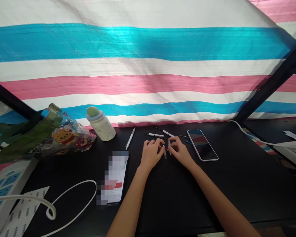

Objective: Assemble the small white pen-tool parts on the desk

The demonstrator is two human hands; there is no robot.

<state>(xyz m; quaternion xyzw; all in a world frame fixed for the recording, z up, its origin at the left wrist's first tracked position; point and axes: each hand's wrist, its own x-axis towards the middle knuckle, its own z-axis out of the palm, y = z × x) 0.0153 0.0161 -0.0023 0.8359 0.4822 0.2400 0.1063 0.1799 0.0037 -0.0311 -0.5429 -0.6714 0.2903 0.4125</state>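
My left hand [151,152] is over the black table, its thumb and forefinger pinched on a small clear pen barrel [165,154]. Close beside it, my right hand [181,153] pinches a second slim clear pen piece [169,148]. The two pieces are side by side and apart; the fingertips partly cover both. Just beyond my hands lie a white pen part with a thin tip [155,135] and another white pen part [167,133]. A whole white pen [130,139] rests to their left. To the right are a thin dark refill [184,136] and a small blue piece [188,142].
A white-edged phone [202,145] lies right of my hands, another phone with a lit screen [119,179] left. Farther left are a pale bottle [103,126], a cartoon-printed bag [64,135], a white cable [76,184] and a power strip [22,169]. Striped sheeting [148,67] hangs behind.
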